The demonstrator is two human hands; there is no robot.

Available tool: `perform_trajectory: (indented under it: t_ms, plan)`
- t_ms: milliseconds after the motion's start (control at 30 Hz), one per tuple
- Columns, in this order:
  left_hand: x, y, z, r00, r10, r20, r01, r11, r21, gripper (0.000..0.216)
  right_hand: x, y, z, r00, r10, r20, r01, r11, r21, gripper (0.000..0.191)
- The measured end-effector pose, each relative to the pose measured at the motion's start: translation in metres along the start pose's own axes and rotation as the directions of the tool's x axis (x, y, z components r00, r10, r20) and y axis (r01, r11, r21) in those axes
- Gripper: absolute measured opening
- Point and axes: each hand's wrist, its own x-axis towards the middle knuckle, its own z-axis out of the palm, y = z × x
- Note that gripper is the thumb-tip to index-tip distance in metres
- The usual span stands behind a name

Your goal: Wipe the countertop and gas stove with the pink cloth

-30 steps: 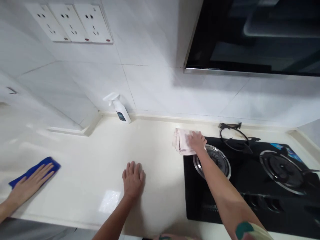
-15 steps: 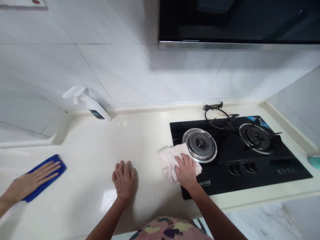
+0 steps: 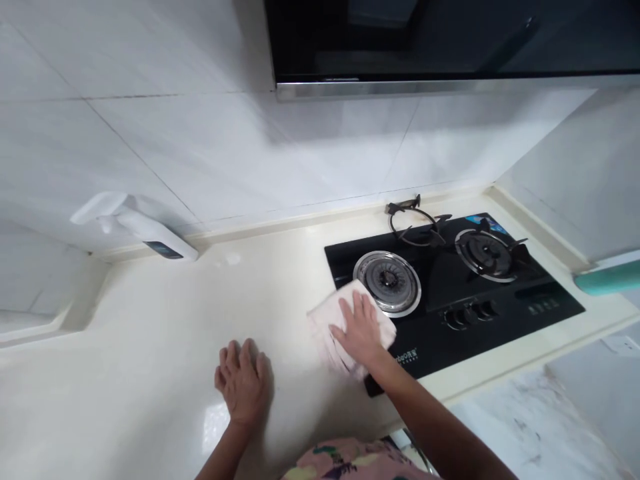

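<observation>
A kitchen corner with a white tiled wall (image 3: 200, 147) rises behind a cream stone worktop (image 3: 125, 333), and a black glass gas hob (image 3: 430, 350) is set into the worktop under a range hood (image 3: 400, 40). Far left of the hob, a white spray bottle (image 3: 150, 230) lies tilted against the wall's foot. A loose black pan support (image 3: 415, 223) sits at the hob's back edge, behind a bare steel burner (image 3: 387, 283).

At the hob's near left corner, the right hand (image 3: 360, 330) presses a folded pale pink cloth (image 3: 325, 327), which overlaps the glass and the worktop. Its fingers are slightly apart and lie flat, not clamped. Left of the hob, the left hand (image 3: 243, 383) rests empty on the stone, its fingers slightly apart.

The other person's hand and blue cloth, at far left in the earlier view, no longer appear.
</observation>
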Motion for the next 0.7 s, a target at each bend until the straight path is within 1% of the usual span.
perform_trajectory:
  t_ms: [67,133,200,267,300,367,467,500,567,600,633,700]
  plan:
    - [0.001,0.0,0.001,1.0,0.001,-0.01,-0.001,1.0,0.015,0.057,0.063,-0.013,-0.007,0.998,0.015,0.068,-0.018,0.999,0.041,0.076]
    - [0.002,0.0,0.001,1.0,0.005,-0.027,-0.004,1.0,0.028,0.057,0.114,-0.021,-0.015,0.994,0.051,0.098,-0.058,0.996,0.063,0.072]
    - [0.002,0.002,0.0,0.999,0.011,-0.032,-0.01,0.999,0.035,0.057,0.146,-0.024,-0.021,0.989,0.087,0.123,-0.097,0.992,0.078,0.062]
    - [0.003,0.004,-0.002,0.999,0.011,-0.032,-0.01,0.999,0.033,0.057,0.153,-0.025,-0.025,0.989,0.073,0.129,-0.084,0.993,0.088,0.057]
    - [0.003,0.004,-0.003,0.999,0.012,-0.032,-0.011,1.0,0.029,0.058,0.147,-0.024,-0.025,0.991,0.046,0.125,-0.058,0.994,0.094,0.056]
    - [0.004,0.006,-0.006,0.999,0.018,-0.033,-0.018,1.0,0.016,0.059,0.119,-0.022,-0.024,0.993,-0.016,0.116,0.004,0.995,0.104,0.054]
    - [0.005,0.007,-0.009,0.999,0.029,-0.026,-0.029,1.0,-0.002,0.061,0.045,-0.009,-0.015,0.991,-0.099,0.089,0.089,0.99,0.112,0.053]
    - [0.005,0.007,-0.01,0.999,0.031,-0.021,-0.031,0.999,-0.007,0.061,0.016,0.0,-0.012,0.987,-0.156,0.048,0.149,0.982,0.114,0.053]
    - [0.005,0.007,-0.01,0.999,0.035,-0.018,-0.036,0.999,-0.014,0.061,-0.037,0.028,-0.007,0.975,-0.22,-0.04,0.223,0.97,0.095,0.054]
    - [0.005,0.007,-0.01,0.999,0.04,-0.02,-0.041,0.999,-0.017,0.061,-0.06,0.047,-0.006,0.974,-0.219,-0.062,0.223,0.972,0.077,0.054]
    - [0.005,0.007,-0.01,0.999,0.046,-0.022,-0.047,0.999,-0.019,0.061,-0.079,0.068,-0.006,0.979,-0.187,-0.087,0.191,0.98,0.049,0.054]
    - [0.005,0.007,-0.01,0.998,0.054,-0.028,-0.054,0.998,-0.021,0.062,-0.104,0.114,-0.013,0.989,-0.064,-0.135,0.062,0.998,-0.017,0.052]
